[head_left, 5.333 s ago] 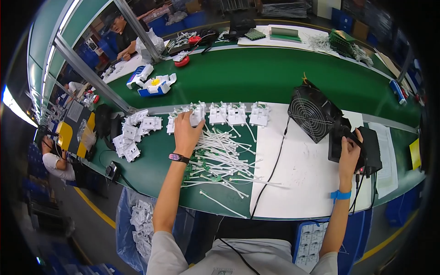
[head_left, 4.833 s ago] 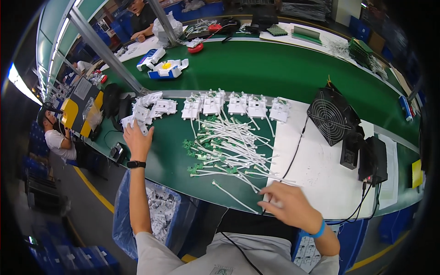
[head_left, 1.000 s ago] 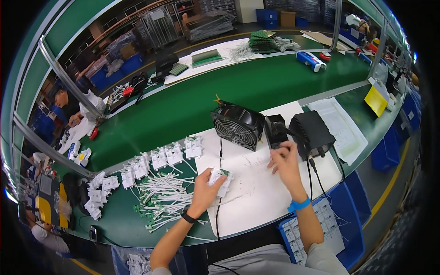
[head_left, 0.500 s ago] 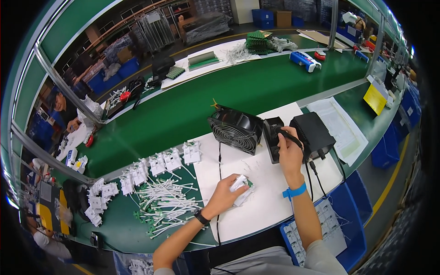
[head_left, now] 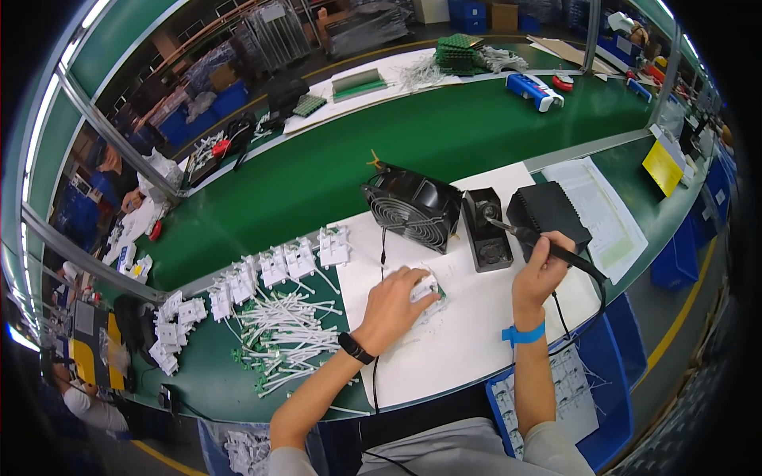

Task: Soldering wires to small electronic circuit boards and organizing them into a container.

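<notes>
In my right hand (head_left: 538, 282), fingers closed round its grip, is a soldering iron (head_left: 573, 258). Its tip reaches into the black iron stand (head_left: 482, 242), near the round hollow at the far end. My left hand (head_left: 389, 311) pinches a small white plastic housing (head_left: 424, 287) with a bit of green circuit board against the white work sheet (head_left: 460, 333); the fingers hide part of it. A black fan (head_left: 413, 208) with a wire guard stands beyond the left hand. Beside the stand sits a black ribbed box (head_left: 549, 216).
White housings (head_left: 298, 260) line the bench to the left, with a heap of white wires (head_left: 290, 337) with green ends before them. A blue bin (head_left: 607, 373) of white parts is at lower right. Papers (head_left: 599, 210) lie right of the box; a green belt (head_left: 317, 190) runs behind.
My right hand has drawn back toward me and to the right, pulling the soldering iron out so that its shaft shows. The left hand stays at the white housing, fingers slightly shifted.
</notes>
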Demonstrator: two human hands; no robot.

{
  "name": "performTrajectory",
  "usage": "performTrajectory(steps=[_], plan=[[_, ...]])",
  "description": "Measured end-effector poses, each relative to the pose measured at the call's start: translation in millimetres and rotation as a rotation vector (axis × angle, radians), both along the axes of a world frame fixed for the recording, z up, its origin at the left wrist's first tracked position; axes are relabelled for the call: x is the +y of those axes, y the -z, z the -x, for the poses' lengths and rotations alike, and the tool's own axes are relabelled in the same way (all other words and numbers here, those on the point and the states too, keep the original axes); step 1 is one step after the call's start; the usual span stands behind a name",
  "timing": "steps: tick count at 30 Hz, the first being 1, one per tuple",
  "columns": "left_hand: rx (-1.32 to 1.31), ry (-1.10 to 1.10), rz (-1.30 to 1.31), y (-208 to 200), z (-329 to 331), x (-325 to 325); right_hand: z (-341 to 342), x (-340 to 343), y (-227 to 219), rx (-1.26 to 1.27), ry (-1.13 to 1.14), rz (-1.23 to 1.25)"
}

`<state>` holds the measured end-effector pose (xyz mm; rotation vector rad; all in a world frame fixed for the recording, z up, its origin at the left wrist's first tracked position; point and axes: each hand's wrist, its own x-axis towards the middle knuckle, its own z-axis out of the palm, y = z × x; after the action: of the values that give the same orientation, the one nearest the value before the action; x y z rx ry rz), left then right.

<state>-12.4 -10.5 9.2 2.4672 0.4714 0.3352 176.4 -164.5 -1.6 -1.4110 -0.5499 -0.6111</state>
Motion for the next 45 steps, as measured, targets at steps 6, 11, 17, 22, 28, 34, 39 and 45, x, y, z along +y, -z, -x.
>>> performTrajectory(steps=[6,11,17,22,28,34,39,45], plan=[[-0.119,0.009,-0.188,-4.2,14.9,-13.9,11.8,-8.3,18.5,0.036,-0.160,-0.029],[-0.020,0.081,-0.187,3.2,32.7,-14.7,26.6,-5.2,21.0,-0.089,-0.312,0.143],[-0.092,0.160,-0.198,19.7,51.0,-1.9,31.4,-4.2,23.6,-0.074,-0.474,0.243],[-0.076,0.189,-0.279,16.9,51.2,-4.5,37.4,-5.1,26.0,-0.027,-0.609,0.213],[-0.091,0.211,-0.292,19.0,52.7,1.6,37.8,-4.0,23.8,-0.117,-0.689,0.274],[-0.096,0.205,-0.281,19.7,54.3,3.5,43.2,-0.6,14.5,-0.194,-0.719,0.341],[-0.103,0.204,-0.283,20.9,54.2,3.2,42.5,-0.5,13.6,-0.249,-0.713,0.354],[-0.102,0.197,-0.288,21.1,54.8,2.7,42.7,-0.2,14.2,-0.279,-0.729,0.367]])
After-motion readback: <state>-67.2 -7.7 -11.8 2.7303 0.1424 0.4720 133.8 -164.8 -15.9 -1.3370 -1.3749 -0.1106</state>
